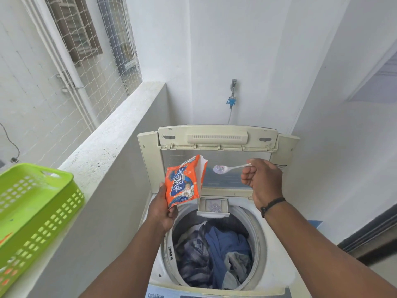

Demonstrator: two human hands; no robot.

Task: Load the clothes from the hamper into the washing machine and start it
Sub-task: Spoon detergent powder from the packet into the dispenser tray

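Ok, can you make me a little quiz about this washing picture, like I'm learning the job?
1. True or false: the washing machine lid is shut.
2. What does the right hand hold? A) sock B) spoon of powder C) brush
3. Fill in: the left hand holds the orange detergent ____.

Key:
1. False, it stands open; clothes show in the drum.
2. B, beside the pack, above the drawer.
3. Pack.

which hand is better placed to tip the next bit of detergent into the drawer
Right. The right hand holds the loaded spoon above the open detergent drawer. The left hand is occupied gripping the orange packet.
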